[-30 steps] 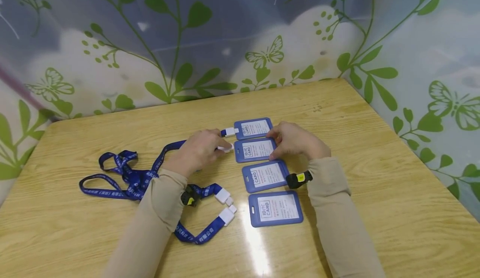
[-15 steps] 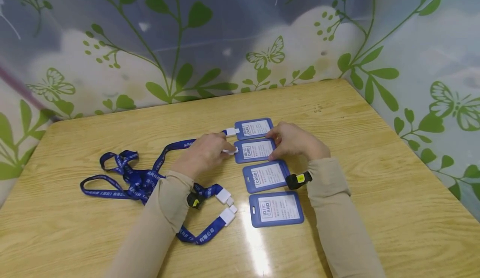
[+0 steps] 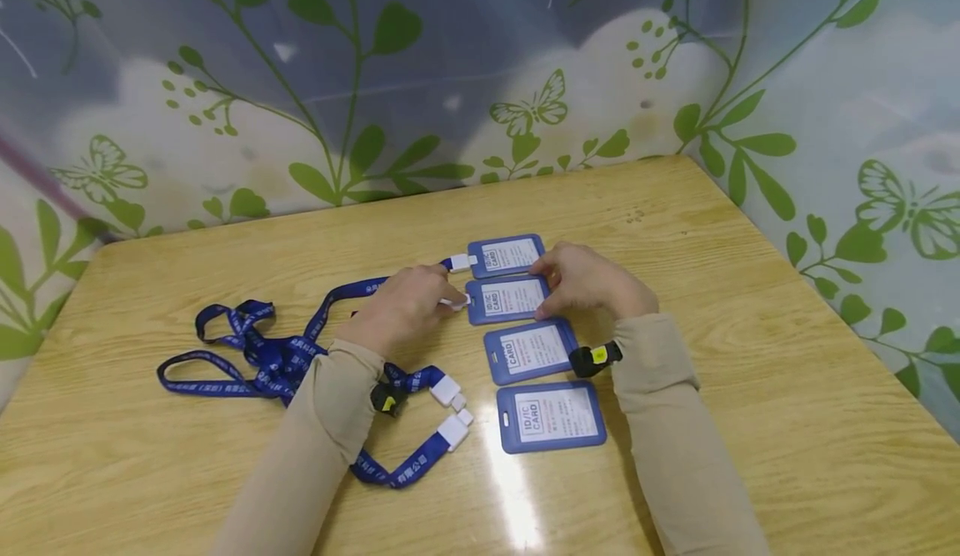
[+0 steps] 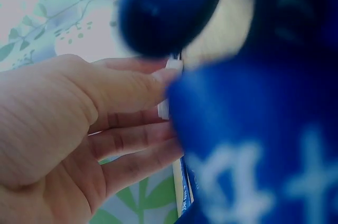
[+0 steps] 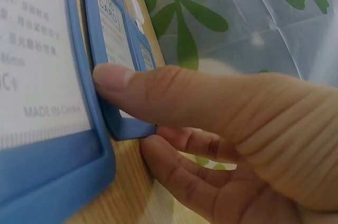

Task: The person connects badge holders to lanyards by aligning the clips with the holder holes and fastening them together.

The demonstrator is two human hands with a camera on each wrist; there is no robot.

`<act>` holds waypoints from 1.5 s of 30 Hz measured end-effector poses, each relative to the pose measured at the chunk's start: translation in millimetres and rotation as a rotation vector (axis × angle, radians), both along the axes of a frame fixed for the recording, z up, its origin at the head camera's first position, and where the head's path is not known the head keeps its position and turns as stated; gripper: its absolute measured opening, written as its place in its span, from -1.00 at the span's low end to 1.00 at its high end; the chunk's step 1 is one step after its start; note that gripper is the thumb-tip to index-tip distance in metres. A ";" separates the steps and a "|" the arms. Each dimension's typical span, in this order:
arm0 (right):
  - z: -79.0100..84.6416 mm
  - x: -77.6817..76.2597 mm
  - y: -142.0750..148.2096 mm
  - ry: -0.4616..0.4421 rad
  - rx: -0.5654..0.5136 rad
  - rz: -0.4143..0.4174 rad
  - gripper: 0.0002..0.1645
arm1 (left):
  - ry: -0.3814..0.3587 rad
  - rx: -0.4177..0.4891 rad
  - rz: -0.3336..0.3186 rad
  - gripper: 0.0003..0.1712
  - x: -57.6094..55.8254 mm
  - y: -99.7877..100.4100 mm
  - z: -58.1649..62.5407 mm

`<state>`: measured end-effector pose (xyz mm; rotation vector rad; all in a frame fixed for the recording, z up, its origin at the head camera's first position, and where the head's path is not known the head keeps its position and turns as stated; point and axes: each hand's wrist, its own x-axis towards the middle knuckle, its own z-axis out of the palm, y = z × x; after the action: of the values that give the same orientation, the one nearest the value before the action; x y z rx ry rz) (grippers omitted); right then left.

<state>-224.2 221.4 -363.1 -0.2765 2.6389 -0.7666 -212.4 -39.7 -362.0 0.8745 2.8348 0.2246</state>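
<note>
Four-sided blue ID card holders lie in a column on the table. My right hand (image 3: 596,281) holds the right end of the second card holder (image 3: 501,299) from the back, thumb on its face in the right wrist view. My left hand (image 3: 405,302) pinches the white plastic clip (image 4: 165,110) of a blue lanyard between thumb and fingers. In the head view that clip's tip is at the holder's slotted left end; whether it passes through the slot cannot be seen. The farthest card holder (image 3: 506,256) has another white clip (image 3: 459,263) at its slot.
Nearer me lie a third card holder (image 3: 528,352) and a fourth card holder (image 3: 551,417). Two lanyard clips (image 3: 446,391) lie loose left of them. Tangled blue lanyards (image 3: 281,362) spread across the table's left side. A patterned cloth (image 3: 420,81) hangs behind the table.
My left hand has shifted slightly right, bringing the white clip up to the second holder's slotted end. My right hand keeps its hold on that holder.
</note>
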 end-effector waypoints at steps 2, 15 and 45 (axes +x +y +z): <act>1.4 0.2 -1.0 0.004 0.001 0.003 -0.22 | 0.009 -0.006 -0.002 -0.67 0.8 1.6 0.2; 9.5 2.6 -8.5 0.020 0.001 -0.008 -0.22 | 0.076 -0.002 -0.016 -0.65 0.9 6.7 4.3; 3.4 6.7 -4.0 0.026 0.054 -0.011 -0.24 | 0.060 0.084 -0.022 -0.63 5.8 7.3 8.6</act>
<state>-217.5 217.5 -359.7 -0.2588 2.6829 -0.6984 -206.5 -32.4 -353.4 0.9441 2.8877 0.3227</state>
